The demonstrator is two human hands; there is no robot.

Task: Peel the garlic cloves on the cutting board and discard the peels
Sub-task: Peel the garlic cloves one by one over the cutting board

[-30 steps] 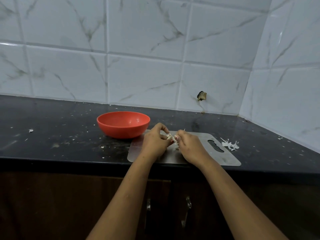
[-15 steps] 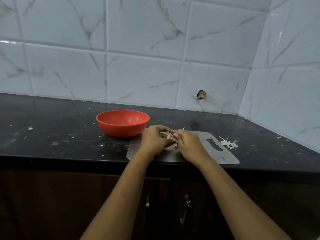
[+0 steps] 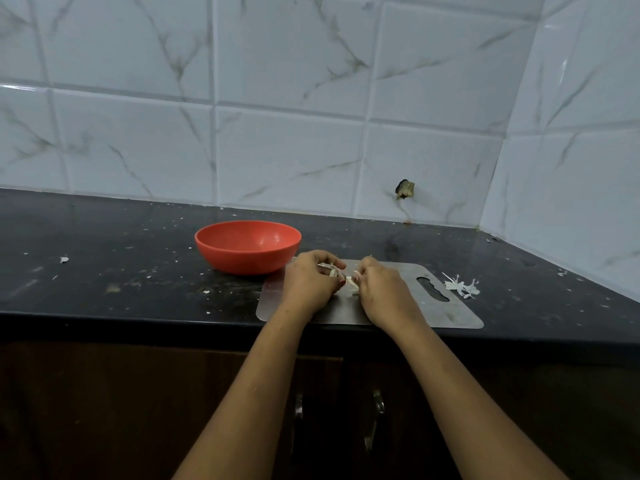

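A grey cutting board (image 3: 446, 313) lies at the front edge of the black counter. Both hands work over its middle. My left hand (image 3: 308, 282) pinches a strip of pale garlic peel (image 3: 334, 270) in curled fingers. My right hand (image 3: 382, 291) pinches a small garlic clove (image 3: 351, 282) just beside it. The two hands are a short gap apart, with the clove between them. What lies on the board under the hands is hidden.
An orange bowl (image 3: 247, 245) stands just behind the board's left end. A small heap of white peels (image 3: 462, 287) lies on the counter off the board's right end. Tiled walls close the back and right. Cabinet doors with handles are below.
My hands have drawn slightly apart, and a strip of peel now sticks out from the left hand. The bowl, board and peel heap stay where they were.
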